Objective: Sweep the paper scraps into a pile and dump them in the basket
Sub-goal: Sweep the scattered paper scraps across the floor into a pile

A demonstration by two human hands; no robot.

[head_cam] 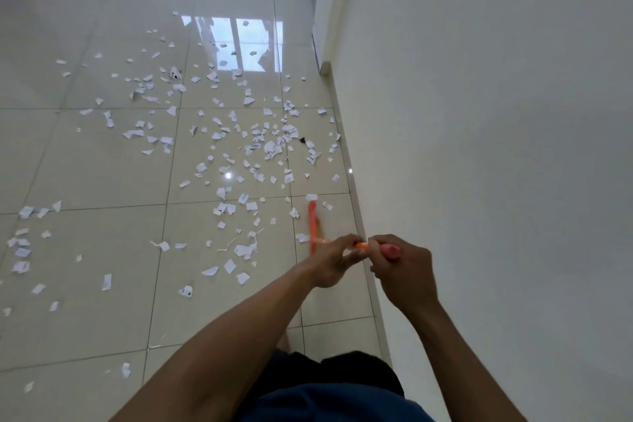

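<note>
Several white paper scraps (219,154) lie scattered over the glossy beige tiled floor (102,164), thickest around the middle near the wall. An orange broom handle (312,222) runs down from my hands to the floor by the wall, foreshortened, with a white band near its lower end. My left hand (334,260) grips the handle just below my right hand (399,265), which is wrapped around the handle's top end. The broom's bristles are not visible. No basket is in view.
A white wall (479,113) with a low skirting (346,154) runs along the right side. A window's bright reflection (239,44) shines on the far tiles. My dark shorts and blue shirt fill the bottom edge.
</note>
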